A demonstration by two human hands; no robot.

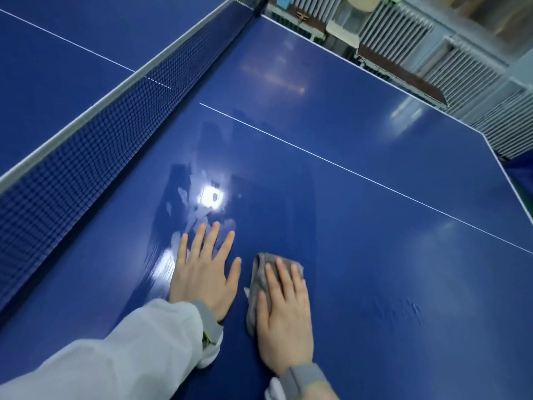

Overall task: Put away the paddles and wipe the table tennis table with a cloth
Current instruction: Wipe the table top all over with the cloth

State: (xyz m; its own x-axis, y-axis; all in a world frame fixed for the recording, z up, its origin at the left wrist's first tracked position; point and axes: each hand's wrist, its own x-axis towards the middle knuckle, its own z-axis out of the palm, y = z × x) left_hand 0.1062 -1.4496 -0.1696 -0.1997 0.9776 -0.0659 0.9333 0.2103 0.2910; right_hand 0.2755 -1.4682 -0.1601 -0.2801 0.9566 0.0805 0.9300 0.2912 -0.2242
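While my right hand (284, 316) presses flat on the grey cloth (259, 280), fingers stretched out and palm down with nothing curled around it, the cloth lies bunched on the near half of the blue table (375, 226), just right of my left hand (204, 272). That left hand is spread open too, empty, palm on the surface as a brace, near the net (86, 157) that runs along the left.

I judge the cloth soft, light and limp; it will crumple and slide under the palm rather than keep any shape, so broad downward pressure on its middle suits it better than a pinch at an edge. Glossy as the tabletop is, it looks slick, so the cloth should glide easily, and my bracing hand could slip as well.

Only this head view is given, and much is unclear. Most of the cloth is hidden beneath my right hand, so I cannot tell how it is folded. Pale smears sit around a bright glare patch (212, 197) beyond my left fingers; whether they are moisture or dirt I cannot say. No paddles show anywhere. At the far right, the table's edge and the radiators (403, 33) beyond it are blurred.
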